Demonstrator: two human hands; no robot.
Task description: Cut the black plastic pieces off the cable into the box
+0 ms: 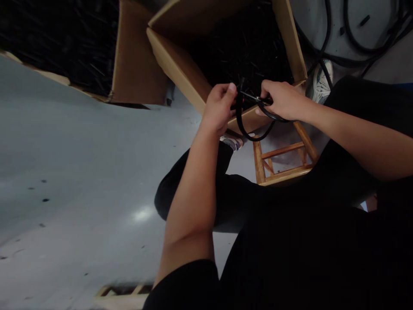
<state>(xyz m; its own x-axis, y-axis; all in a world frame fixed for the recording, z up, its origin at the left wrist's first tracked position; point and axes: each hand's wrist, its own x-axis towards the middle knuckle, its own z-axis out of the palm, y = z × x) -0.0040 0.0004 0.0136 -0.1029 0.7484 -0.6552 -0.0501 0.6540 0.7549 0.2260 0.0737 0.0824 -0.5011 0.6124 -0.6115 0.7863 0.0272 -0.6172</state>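
Observation:
Over the near edge of an open cardboard box (pixel 177 64), my left hand (pixel 217 106) pinches a thin black rubber-like strip (pixel 239 117). The strip hangs below the fingers and curves in a loop toward the right. My right hand (pixel 285 100) is closed around the dark handles of a pair of scissors (pixel 250 96). Their metal blades point left, to the strip just beside my left fingertips. Whether the blades touch it is hard to make out. Short dark pieces (pixel 245 47) fill the box beneath both hands.
A second cardboard box (pixel 134 64), also holding many black pieces, stands at the upper left. Thick black hose (pixel 346 60) lies coiled on the floor at the upper right. A wooden stool (pixel 284 174) is between my legs. Small dark scraps (pixel 45 199) dot the grey floor.

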